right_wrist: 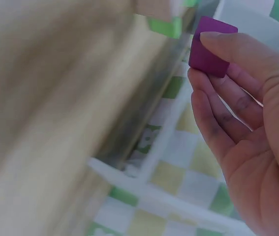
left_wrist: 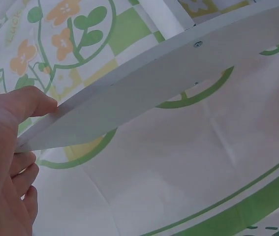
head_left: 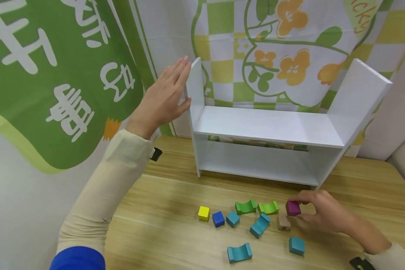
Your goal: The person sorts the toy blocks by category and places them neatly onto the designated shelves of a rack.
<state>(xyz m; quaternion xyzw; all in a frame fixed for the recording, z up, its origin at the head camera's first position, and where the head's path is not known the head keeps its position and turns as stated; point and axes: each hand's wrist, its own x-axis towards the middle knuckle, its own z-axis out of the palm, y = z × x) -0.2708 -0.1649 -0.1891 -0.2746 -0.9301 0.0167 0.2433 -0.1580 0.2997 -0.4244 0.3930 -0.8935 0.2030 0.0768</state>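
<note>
A white two-tier shelf (head_left: pixel 266 125) stands at the back of the wooden table. My left hand (head_left: pixel 163 95) is at the upper part of its left side panel (head_left: pixel 195 90). In the left wrist view the thumb and curled fingers lie on either side of the panel's end (left_wrist: pixel 80 123), gripping it. My right hand (head_left: pixel 327 212) pinches a purple cube (head_left: pixel 293 208) between thumb and fingers, in front of the shelf's right end. In the right wrist view the same purple cube (right_wrist: pixel 212 46) shows at the fingertips. A plain wood cube (head_left: pixel 284 223) is just beside it.
On the table (head_left: pixel 155 225) lie a yellow cube (head_left: pixel 204 213), a blue cube (head_left: pixel 218 219), teal cubes (head_left: pixel 296 245), green curved blocks (head_left: pixel 245 207) and teal curved blocks (head_left: pixel 239 252). A patterned cloth (head_left: pixel 222 52) hangs behind the shelf, and a green printed one (head_left: pixel 71 75) at left.
</note>
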